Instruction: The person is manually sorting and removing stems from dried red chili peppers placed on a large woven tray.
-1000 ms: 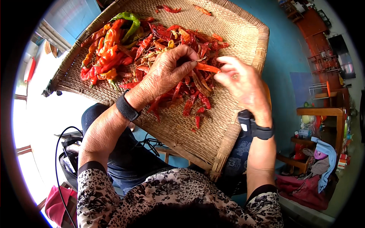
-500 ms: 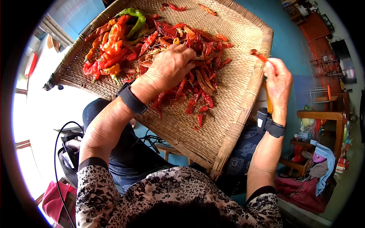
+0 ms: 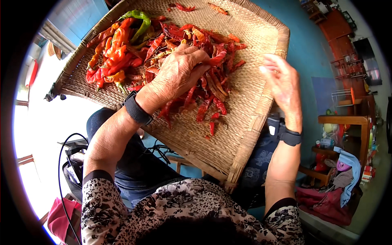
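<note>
A woven basket tray (image 3: 249, 98) rests across my lap with a heap of dried red chili peppers (image 3: 222, 83) in its middle. My left hand (image 3: 179, 69) is over that heap, its fingertips closed on a dried red chili pepper (image 3: 217, 58) that points to the right. The lower fingers of this hand are partly hidden. At the tray's right rim my right hand (image 3: 281, 83) hovers with its fingers stretched out and nothing in them. Fresher, glossy red peppers (image 3: 118, 49) lie on the left of the tray, and a curved green pepper (image 3: 143, 22) is beside them.
A few stray peppers (image 3: 217, 8) lie near the tray's far edge. Dark cables (image 3: 159, 151) hang below the tray. To the right stands a wooden chair (image 3: 343, 120) near a pile of cloth (image 3: 326, 206); a black bag (image 3: 74, 167) is at the left.
The red chili that my right hand held is gone from it, and that hand has moved left with its fingers opened. My left hand now has a red chili at its fingertips.
</note>
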### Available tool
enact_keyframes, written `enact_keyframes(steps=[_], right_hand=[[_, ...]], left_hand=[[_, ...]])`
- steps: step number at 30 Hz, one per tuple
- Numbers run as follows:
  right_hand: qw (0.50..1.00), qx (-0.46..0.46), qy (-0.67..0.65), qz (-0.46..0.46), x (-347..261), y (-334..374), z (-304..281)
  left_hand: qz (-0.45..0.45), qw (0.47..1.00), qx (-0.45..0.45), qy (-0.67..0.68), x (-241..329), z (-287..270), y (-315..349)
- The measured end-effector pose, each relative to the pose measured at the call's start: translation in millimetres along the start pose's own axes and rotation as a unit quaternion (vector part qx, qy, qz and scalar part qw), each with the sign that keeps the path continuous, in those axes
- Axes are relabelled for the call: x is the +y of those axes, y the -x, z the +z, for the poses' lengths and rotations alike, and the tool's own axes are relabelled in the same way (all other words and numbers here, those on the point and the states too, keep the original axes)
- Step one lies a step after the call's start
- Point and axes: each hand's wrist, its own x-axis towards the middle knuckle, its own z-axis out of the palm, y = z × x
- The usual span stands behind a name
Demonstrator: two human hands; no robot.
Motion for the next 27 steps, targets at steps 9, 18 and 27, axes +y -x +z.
enact_keyframes(steps=[9, 18, 27], right_hand=[[0.988, -0.056, -0.058, -0.134, -34.6, -2.5, 57.5], [0.969, 0.178, 0.171, -0.029, 24.1, -5.9, -31.0], [0.986, 0.019, 0.155, 0.062, 30.6, 1.2, -31.0]], left_hand=[[-0.02, 0.99, 0.002, 0.142, 14.9, -4.9, -0.6], [0.124, 0.97, -0.16, -0.132, 10.9, 20.7, 17.1], [0.108, 0.975, -0.107, -0.16, -2.5, 23.1, 15.2]])
